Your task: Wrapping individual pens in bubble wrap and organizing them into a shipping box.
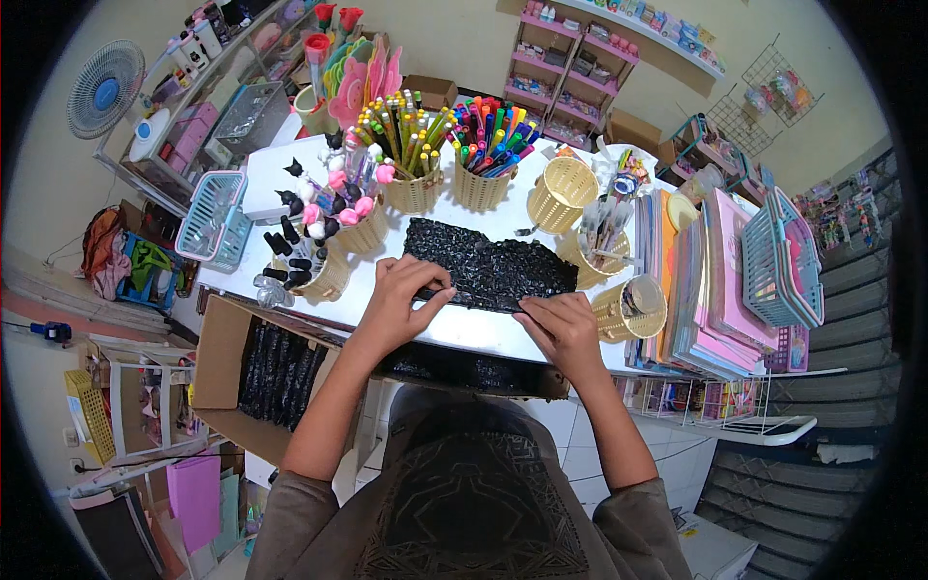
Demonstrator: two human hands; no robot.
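A sheet of glossy black, crinkled material (493, 261) lies on the white tabletop (464, 330) in front of me. My left hand (409, 297) pinches its near edge at the left between thumb and fingers. At the near right corner, my right hand (562, 326) has its fingers and thumb on the same edge, which looks narrowly folded or rolled between the two hands. Below the table's front edge, close to my body, is a dark tray or drawer (471, 373) with black material in it. At lower left, a cardboard box (221, 362) holds several black rolls or strips (279, 373).
Woven baskets of pencils (413, 192), markers (482, 190) and animal-topped pens (362, 230) stand behind the sheet. More baskets (627, 326) are at right, beside stacked books and folders (703, 304) and a blue basket (776, 268). Another blue basket (214, 225) stands at the left edge.
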